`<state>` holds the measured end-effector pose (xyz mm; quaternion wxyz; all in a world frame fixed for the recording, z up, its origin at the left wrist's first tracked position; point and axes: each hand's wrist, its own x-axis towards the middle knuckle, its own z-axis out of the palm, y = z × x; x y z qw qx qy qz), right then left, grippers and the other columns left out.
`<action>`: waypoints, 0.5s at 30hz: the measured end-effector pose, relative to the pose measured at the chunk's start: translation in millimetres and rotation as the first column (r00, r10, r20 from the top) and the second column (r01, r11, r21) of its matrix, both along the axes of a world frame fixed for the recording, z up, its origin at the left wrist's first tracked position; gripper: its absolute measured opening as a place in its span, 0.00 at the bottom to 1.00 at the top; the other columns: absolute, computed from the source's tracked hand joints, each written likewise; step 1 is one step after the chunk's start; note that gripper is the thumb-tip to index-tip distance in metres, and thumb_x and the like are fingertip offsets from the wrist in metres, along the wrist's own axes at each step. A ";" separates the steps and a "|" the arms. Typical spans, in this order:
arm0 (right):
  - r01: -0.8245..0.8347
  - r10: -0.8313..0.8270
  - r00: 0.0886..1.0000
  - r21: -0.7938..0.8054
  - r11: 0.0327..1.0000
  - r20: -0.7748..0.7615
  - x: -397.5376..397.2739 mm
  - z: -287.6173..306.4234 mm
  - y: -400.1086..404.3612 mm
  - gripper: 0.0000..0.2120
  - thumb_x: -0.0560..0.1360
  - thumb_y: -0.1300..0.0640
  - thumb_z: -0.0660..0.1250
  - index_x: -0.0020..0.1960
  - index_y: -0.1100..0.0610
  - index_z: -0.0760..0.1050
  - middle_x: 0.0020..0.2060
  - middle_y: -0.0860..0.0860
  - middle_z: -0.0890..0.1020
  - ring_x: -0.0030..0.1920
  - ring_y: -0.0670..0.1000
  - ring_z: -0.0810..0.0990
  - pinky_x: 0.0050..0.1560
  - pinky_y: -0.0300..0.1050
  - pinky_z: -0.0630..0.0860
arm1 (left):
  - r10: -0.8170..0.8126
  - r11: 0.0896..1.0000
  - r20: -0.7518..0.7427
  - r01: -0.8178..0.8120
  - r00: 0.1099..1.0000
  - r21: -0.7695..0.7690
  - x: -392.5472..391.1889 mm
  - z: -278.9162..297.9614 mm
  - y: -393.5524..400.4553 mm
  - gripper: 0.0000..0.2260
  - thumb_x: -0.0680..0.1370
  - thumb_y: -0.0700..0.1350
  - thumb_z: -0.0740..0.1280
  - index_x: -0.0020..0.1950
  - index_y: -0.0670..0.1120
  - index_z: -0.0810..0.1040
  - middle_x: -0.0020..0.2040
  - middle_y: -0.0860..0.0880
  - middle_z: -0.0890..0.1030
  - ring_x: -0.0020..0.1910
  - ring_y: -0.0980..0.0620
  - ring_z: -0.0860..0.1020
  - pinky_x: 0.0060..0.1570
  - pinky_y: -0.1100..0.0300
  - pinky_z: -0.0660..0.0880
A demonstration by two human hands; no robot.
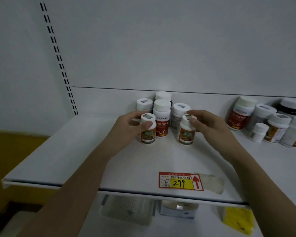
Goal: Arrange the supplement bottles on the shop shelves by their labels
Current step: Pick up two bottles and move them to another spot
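Now each hand, left point(126, 127) and right point(210, 124), gripping an orange-labelled bottle mid-shelf, bare shelf point(75, 151) leftward.

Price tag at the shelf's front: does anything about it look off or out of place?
Yes. The red-and-yellow price tag lies flat on top of the shelf, slightly crooked, rather than on the front edge. A clear strip that looks like tape lies loosely beside it, on its right.
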<state>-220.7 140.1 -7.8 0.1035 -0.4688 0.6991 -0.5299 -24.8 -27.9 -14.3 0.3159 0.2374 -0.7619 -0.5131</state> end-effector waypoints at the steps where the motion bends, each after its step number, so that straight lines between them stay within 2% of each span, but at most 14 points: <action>1: -0.003 0.003 1.000 -0.001 1.000 0.002 -0.5 -0.1 0.6 0.11 0.79 0.54 0.65 0.61 0.49 0.78 0.54 0.43 0.82 0.56 0.44 0.80 0.62 0.50 0.77 | -0.012 1.000 -0.008 0.012 1.000 0.007 0.1 0.1 -0.2 0.14 0.76 0.46 0.71 0.60 0.55 0.79 0.56 0.52 0.84 0.55 0.53 0.82 0.59 0.53 0.78; 3: -0.001 0.001 1.000 -0.011 1.000 0.019 -0.7 -0.4 0.5 0.12 0.78 0.54 0.67 0.61 0.49 0.78 0.53 0.44 0.82 0.56 0.46 0.80 0.60 0.50 0.77 | -0.041 0.999 -0.027 0.042 0.999 0.032 -0.1 0.0 -0.3 0.13 0.76 0.45 0.71 0.60 0.54 0.79 0.56 0.53 0.84 0.55 0.55 0.82 0.58 0.54 0.78; 7: -0.001 0.000 0.998 0.009 1.000 0.069 0.0 -2.0 -2.0 0.12 0.75 0.53 0.70 0.58 0.47 0.76 0.51 0.40 0.82 0.51 0.42 0.81 0.51 0.40 0.77 | -0.061 0.996 -0.045 0.064 0.997 0.059 -1.2 -1.3 1.3 0.13 0.75 0.44 0.72 0.58 0.54 0.79 0.56 0.55 0.83 0.54 0.56 0.83 0.53 0.57 0.79; 10: 0.026 -0.027 0.993 0.014 1.000 0.114 -0.7 -3.5 -2.8 0.13 0.74 0.53 0.71 0.59 0.48 0.76 0.51 0.41 0.82 0.51 0.42 0.81 0.52 0.40 0.78 | -0.044 0.998 -0.034 0.046 0.998 0.051 -1.7 -2.0 0.0 0.12 0.75 0.44 0.72 0.57 0.55 0.80 0.54 0.56 0.84 0.52 0.56 0.83 0.50 0.58 0.79; 15: -0.002 0.002 0.994 0.008 1.000 0.111 -3.6 -4.8 -3.9 0.11 0.75 0.55 0.71 0.56 0.46 0.76 0.49 0.39 0.81 0.52 0.43 0.80 0.52 0.41 0.77 | -0.047 0.995 -0.038 0.050 0.998 0.085 -0.9 -4.4 -0.5 0.12 0.75 0.43 0.71 0.57 0.53 0.81 0.55 0.52 0.84 0.52 0.52 0.83 0.52 0.53 0.80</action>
